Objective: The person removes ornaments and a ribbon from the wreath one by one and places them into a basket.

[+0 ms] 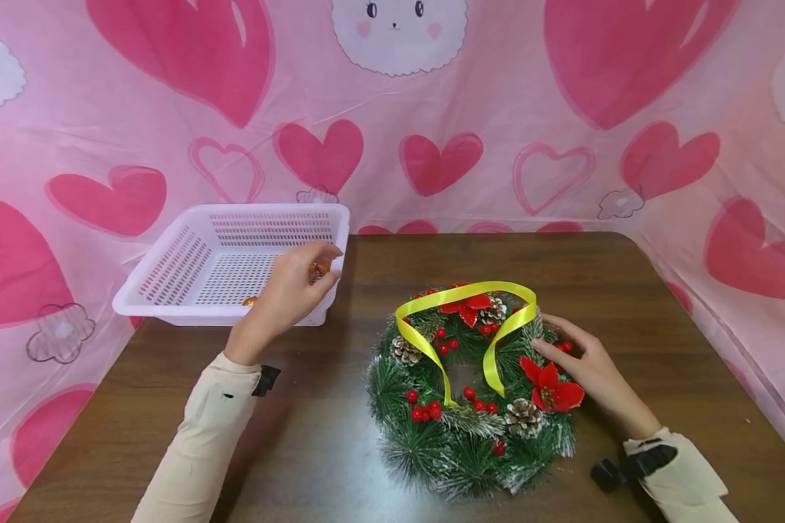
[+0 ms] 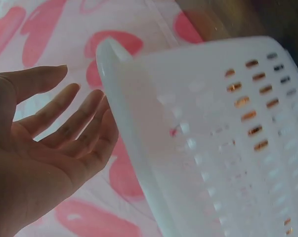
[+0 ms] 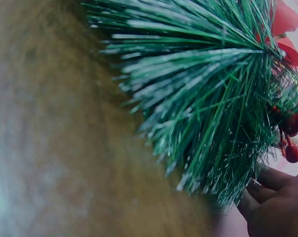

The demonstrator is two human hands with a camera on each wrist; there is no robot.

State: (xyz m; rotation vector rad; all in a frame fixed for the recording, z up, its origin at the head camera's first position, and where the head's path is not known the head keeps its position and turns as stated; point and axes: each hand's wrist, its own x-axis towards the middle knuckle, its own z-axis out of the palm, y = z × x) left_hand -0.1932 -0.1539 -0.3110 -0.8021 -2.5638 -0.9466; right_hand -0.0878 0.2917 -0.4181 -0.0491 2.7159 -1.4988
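Observation:
My left hand (image 1: 294,283) hovers over the right side of a white plastic basket (image 1: 199,314), its fingers loosely bent and nothing between them. In the left wrist view the same hand (image 2: 55,133) is beside the basket's rim (image 2: 124,123). Something shiny and orange (image 1: 319,270) lies in the basket behind the fingers. My right hand (image 1: 592,370) grips the right edge of a green Christmas wreath (image 1: 425,450), thumb on top; its other fingers are partly hidden by needles. A yellow ribbon (image 1: 464,292) lies in a loop across the wreath, its two ends hanging toward the centre.
Red poinsettia flowers (image 1: 552,388), pine cones (image 1: 523,415) and red berries (image 1: 427,412) decorate the wreath. The brown wooden table (image 1: 497,254) ends at a pink cloth (image 1: 392,102) printed with hearts. The basket stands at the table's far left.

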